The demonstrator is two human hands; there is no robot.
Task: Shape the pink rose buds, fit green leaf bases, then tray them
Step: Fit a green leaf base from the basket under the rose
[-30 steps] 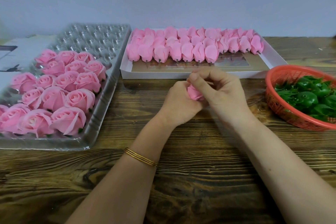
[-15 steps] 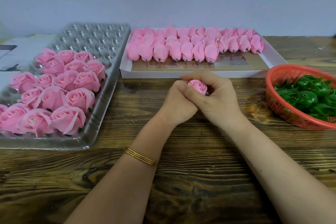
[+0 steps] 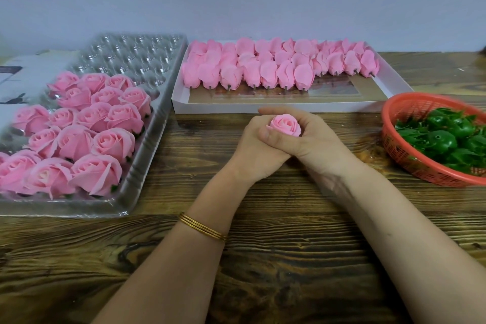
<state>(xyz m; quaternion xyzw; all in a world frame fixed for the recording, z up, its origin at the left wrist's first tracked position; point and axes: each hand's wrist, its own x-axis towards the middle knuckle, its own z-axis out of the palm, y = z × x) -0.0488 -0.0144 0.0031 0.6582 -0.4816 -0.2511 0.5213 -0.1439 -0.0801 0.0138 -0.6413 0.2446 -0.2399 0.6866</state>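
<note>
Mid-table (image 3: pixel 263 258), just short of the white box's (image 3: pixel 263 107) front wall: one pink rose bud (image 3: pixel 285 125), petals upward, clasped in both hands. Right hand (image 3: pixel 315 139) curled round the bud, thumb laid across its front, index finger hooked behind. Left hand (image 3: pixel 252 150) closed round the lower part from the left, fingertips tucked under the right thumb. Bud's underside hidden in the palms. Thin gold bangles (image 3: pixel 202 226) on the left wrist.

Along the left edge: clear plastic tray (image 3: pixel 136 53), near half filled with opened pink roses (image 3: pixel 86 134) packed touching, green showing under some; far cups bare. Beyond it, far-left corner, a white sheet (image 3: pixel 26 71) with dark print.

Along the far edge, centre: white box, tight-closed pink buds (image 3: pixel 263 71) in overlapping rows against its back wall, dark stubs pointing forward.

Right edge: red mesh basket (image 3: pixel 410 110), partly cut off, heaped with green leaf bases (image 3: pixel 441 139).
</note>
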